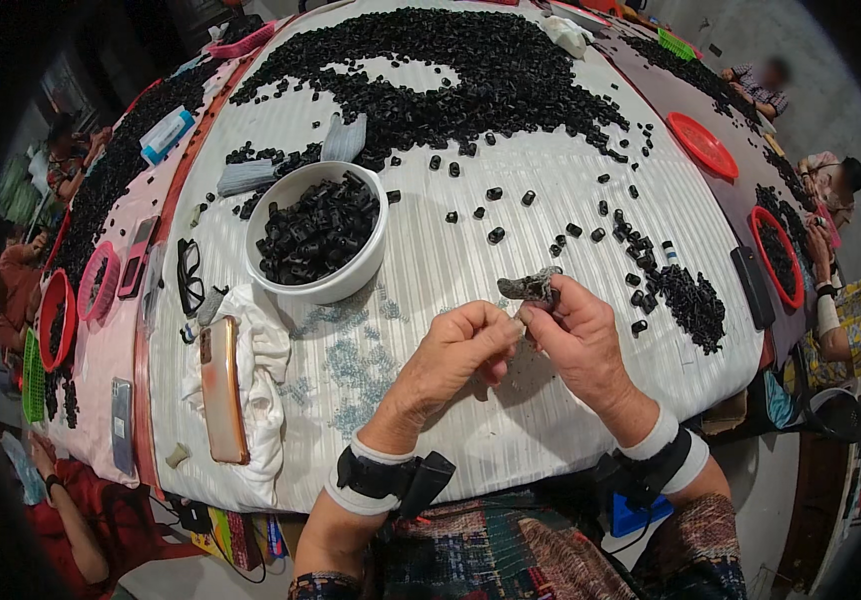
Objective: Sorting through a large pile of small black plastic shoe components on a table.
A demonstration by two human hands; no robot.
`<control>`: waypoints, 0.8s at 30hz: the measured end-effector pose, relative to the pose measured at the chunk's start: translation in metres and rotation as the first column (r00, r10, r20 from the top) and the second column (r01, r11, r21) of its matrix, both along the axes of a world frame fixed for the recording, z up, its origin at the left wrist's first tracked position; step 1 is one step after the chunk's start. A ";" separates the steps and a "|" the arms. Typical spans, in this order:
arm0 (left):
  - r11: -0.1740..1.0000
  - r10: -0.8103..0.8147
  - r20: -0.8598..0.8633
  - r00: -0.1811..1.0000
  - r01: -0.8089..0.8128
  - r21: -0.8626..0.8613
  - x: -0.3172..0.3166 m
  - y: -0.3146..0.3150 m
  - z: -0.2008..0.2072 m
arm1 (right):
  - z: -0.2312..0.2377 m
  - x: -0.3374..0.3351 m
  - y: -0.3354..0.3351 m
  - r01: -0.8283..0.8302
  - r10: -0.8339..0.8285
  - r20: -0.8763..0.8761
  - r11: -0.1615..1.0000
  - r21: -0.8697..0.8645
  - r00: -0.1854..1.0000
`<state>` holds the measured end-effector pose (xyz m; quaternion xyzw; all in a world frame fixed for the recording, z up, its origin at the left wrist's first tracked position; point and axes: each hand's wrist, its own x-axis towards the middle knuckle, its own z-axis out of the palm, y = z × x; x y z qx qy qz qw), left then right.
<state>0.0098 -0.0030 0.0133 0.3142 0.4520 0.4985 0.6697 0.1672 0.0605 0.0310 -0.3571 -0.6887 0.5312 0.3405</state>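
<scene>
My left hand (463, 345) and my right hand (583, 325) meet above the white striped cloth, fingertips close together. At the right index finger is a crumpled dark grey piece (529, 288), like a worn cloth finger cover; whether it is gripped or worn cannot be told. My left thumb and index finger pinch by the right thumb, and what lies between them is too small to name. A white bowl (376, 240) full of small black plastic parts (316, 230) stands left of my hands. Right of them lies a pile of thin black pieces (691, 305).
Small pale blue beads (356, 365) are scattered near my left hand. A phone (221, 390) rests on a white cloth (269, 385), with eyeglasses (190, 275) behind. A large heap of black parts (431, 70) covers the far table. Other people sit at both sides near red trays (703, 145).
</scene>
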 end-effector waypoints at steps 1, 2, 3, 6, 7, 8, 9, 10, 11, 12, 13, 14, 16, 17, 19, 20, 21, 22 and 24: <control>1.000 0.000 0.000 1.000 0.000 0.001 -0.001 0.000 -0.002 | 0.001 -0.001 -0.001 0.000 0.000 0.000 1.000 0.001 1.000; 1.000 0.004 0.002 1.000 -0.004 0.010 -0.002 0.000 -0.005 | 0.001 -0.002 -0.002 0.017 -0.017 -0.019 1.000 0.001 1.000; 1.000 0.008 0.004 1.000 -0.008 0.018 -0.003 0.000 -0.008 | 0.000 -0.002 -0.003 0.034 -0.034 -0.038 0.999 0.000 0.999; 0.988 0.138 0.056 0.989 -0.141 0.062 -0.004 0.003 -0.008 | 0.000 0.005 0.002 0.065 -0.064 -0.012 0.993 0.098 0.998; 0.988 0.136 0.061 0.989 -0.139 0.061 -0.005 0.003 -0.007 | -0.003 0.010 0.004 0.067 -0.066 -0.007 0.993 0.098 0.998; 0.986 0.157 0.060 0.986 -0.160 0.050 -0.005 0.003 -0.006 | -0.007 0.016 0.007 0.096 -0.097 -0.005 0.989 0.114 0.995; 0.983 0.179 0.059 0.982 -0.181 0.039 -0.005 0.003 -0.005 | -0.009 0.022 0.010 0.126 -0.126 -0.004 0.983 0.130 0.992; 0.982 0.185 0.056 0.981 -0.187 0.036 -0.004 0.003 -0.006 | -0.008 0.027 0.009 0.139 -0.145 0.030 0.981 0.136 0.989; 0.983 0.179 0.064 0.982 -0.181 0.037 -0.003 0.003 -0.004 | -0.011 0.034 0.011 0.144 -0.151 0.037 0.980 0.139 0.988; 0.982 0.185 0.047 0.982 -0.187 0.030 -0.003 0.003 -0.001 | -0.017 0.040 0.013 0.150 -0.167 0.067 0.966 0.212 0.984; 0.981 0.191 0.031 0.981 -0.192 0.024 -0.002 0.003 0.000 | -0.020 0.045 0.014 0.152 -0.185 0.096 0.947 0.283 0.978; 0.982 0.189 0.036 0.981 -0.189 0.022 -0.003 0.004 -0.002 | -0.017 0.047 0.012 0.132 -0.177 0.146 0.952 0.275 0.973; 0.975 0.218 0.027 0.976 -0.219 0.039 -0.005 0.004 -0.006 | -0.018 0.050 0.011 0.105 -0.173 0.204 0.946 0.308 0.963; 0.976 0.213 0.032 0.977 -0.214 0.039 -0.005 0.005 -0.005 | -0.019 0.051 0.011 0.076 -0.171 0.257 0.937 0.341 0.951; 0.974 0.226 0.051 0.973 -0.227 0.024 -0.004 0.005 -0.004 | -0.023 0.052 0.013 0.066 -0.182 0.274 0.921 0.384 0.944; 0.973 0.226 0.051 0.973 -0.228 0.028 -0.005 0.006 -0.005 | -0.023 0.052 0.016 0.040 -0.192 0.295 0.891 0.452 0.936; 0.970 0.237 0.046 0.970 -0.239 0.036 -0.005 0.006 -0.007 | -0.022 0.051 0.018 0.012 -0.203 0.315 0.856 0.517 0.927; 0.967 0.248 0.041 0.968 -0.250 0.045 -0.005 0.006 -0.008 | -0.019 0.049 0.022 0.012 -0.204 0.314 0.854 0.520 0.927; 0.965 0.257 0.031 0.966 -0.258 0.041 -0.005 0.005 -0.006 | -0.010 0.043 0.033 -0.047 -0.206 0.342 0.796 0.604 0.917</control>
